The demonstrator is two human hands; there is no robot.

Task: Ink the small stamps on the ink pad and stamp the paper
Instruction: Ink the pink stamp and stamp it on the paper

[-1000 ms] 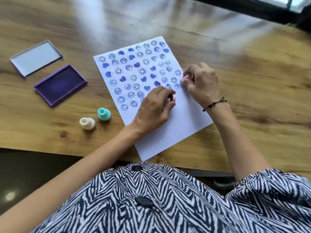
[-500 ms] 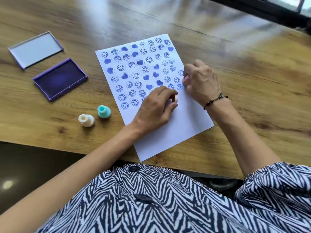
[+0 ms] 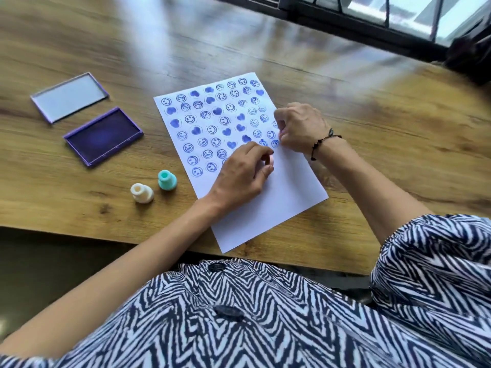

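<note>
A white paper point(image 3: 289, 197) lies tilted on the wooden table, its upper half covered with blue smiley and heart prints. My left hand point(image 3: 240, 176) is curled around a small pink stamp point(image 3: 269, 161), pressed down on the paper below the printed rows. My right hand point(image 3: 299, 127) is closed at the paper's right edge; what it pinches is mostly hidden by the fingers. The open purple ink pad point(image 3: 103, 136) sits left of the paper. A teal stamp point(image 3: 166, 180) and a cream stamp point(image 3: 141, 193) stand upright between the pad and the paper.
The ink pad's clear lid point(image 3: 69, 96) lies beyond the pad at the far left. The table's front edge point(image 3: 79, 229) runs just below the loose stamps. A dark window frame point(image 3: 372, 30) borders the table's far right.
My right hand has slid down the paper's right edge toward the lower rows. My left hand has stayed in place on the pink stamp. The view has shifted a little.
</note>
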